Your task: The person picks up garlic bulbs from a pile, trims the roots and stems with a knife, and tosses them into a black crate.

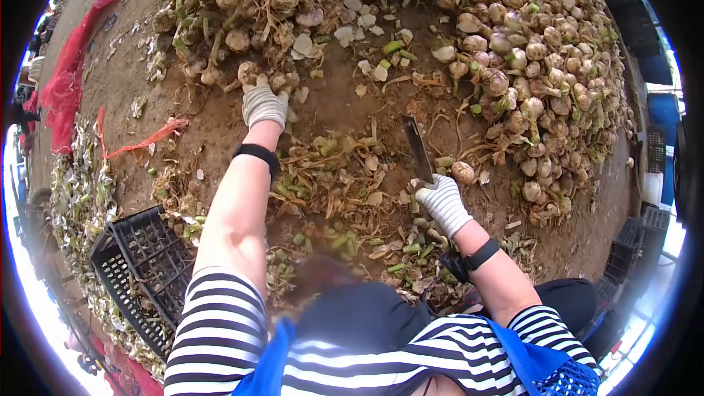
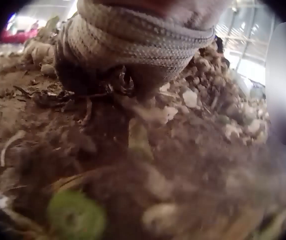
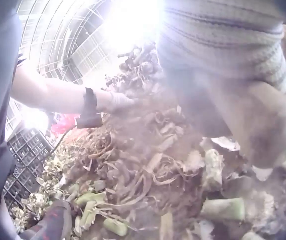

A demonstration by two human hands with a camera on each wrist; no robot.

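In a white striped glove, the left hand (image 1: 265, 105) reaches to the near edge of the garlic pile. Its fingertips are at a garlic bulb (image 1: 248, 72); whether they grip it is not clear. The left wrist view shows the gloved hand (image 2: 133, 47) low over the soil, its fingers mostly hidden. The right hand (image 1: 443, 204), also gloved, grips a dark flat blade (image 1: 417, 148) that points away from the body. A loose bulb (image 1: 463, 172) lies just beside that hand. Glove and curled fingers of the right hand (image 3: 233, 75) fill the upper right of the right wrist view.
More garlic (image 1: 543, 88) is heaped at the right. Dry leaves and cut stems (image 1: 337, 176) cover the ground between the arms. A black crate (image 1: 136, 279) stands at the lower left, and red netting (image 1: 70, 88) lies at the far left. White peel pieces (image 1: 359, 26) are scattered ahead.
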